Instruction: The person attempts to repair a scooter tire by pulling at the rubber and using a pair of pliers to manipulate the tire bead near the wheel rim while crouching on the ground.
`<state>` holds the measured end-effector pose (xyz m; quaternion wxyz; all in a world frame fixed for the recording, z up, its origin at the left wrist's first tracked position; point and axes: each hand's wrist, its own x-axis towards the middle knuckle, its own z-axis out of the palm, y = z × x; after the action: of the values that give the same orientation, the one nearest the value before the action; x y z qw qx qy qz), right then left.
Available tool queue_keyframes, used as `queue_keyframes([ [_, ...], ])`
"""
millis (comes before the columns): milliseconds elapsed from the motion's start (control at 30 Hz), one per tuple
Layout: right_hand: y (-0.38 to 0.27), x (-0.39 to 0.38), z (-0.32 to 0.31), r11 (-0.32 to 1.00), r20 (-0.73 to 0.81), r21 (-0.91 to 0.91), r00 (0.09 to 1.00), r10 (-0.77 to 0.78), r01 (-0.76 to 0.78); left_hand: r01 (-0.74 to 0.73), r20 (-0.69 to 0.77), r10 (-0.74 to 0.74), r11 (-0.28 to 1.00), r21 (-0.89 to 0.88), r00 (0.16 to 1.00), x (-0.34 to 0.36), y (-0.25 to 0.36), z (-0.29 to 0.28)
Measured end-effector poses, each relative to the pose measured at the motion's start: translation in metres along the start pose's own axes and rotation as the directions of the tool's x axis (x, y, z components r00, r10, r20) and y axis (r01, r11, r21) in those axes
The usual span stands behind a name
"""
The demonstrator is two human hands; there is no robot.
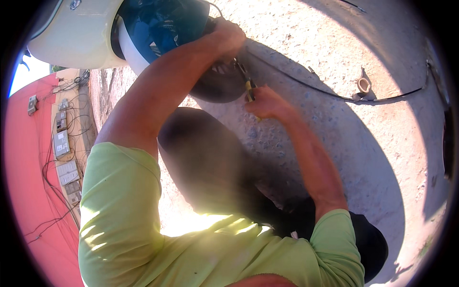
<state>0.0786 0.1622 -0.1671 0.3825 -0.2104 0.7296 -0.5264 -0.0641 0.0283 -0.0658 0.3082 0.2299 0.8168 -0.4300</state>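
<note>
Gripped in the right hand (266,103), the pliers (250,86) point up beside the wheel (219,91), near the left hand (230,37), whose hold I cannot tell, so slipping jaws could knock those knuckles or nick the cable (306,85) nearby.

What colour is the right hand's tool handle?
The handle is yellow and black, in the head view.
</note>
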Motion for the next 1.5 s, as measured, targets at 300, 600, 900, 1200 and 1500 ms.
queue_keyframes([
  [300,0.001,0.007,0.015,0.998,-0.067,0.021,0.996,-0.061,0.062,-0.022,0.002,0.022,0.999,-0.03,1.0,0.0,-0.001,-0.003],
  [600,-0.002,0.004,0.01,0.985,0.038,0.168,0.999,0.019,-0.025,-0.027,-0.006,0.027,1.0,-0.016,1.0,0.001,-0.001,0.0],
  [900,0.009,0.007,0.024,0.986,-0.051,0.168,0.998,0.029,-0.02,-0.004,0.077,0.004,1.0,-0.007,0.997,0.001,0.001,-0.009],
  [1200,0.017,0.006,0.04,0.985,-0.083,0.172,0.996,0.033,-0.018,0.044,0.113,-0.043,0.999,-0.002,0.993,-0.002,0.005,-0.014],
  [1500,0.009,0.005,0.038,0.986,-0.105,0.163,0.994,0.038,-0.02,0.033,0.115,-0.031,0.999,-0.012,0.993,-0.002,0.003,-0.013],
])
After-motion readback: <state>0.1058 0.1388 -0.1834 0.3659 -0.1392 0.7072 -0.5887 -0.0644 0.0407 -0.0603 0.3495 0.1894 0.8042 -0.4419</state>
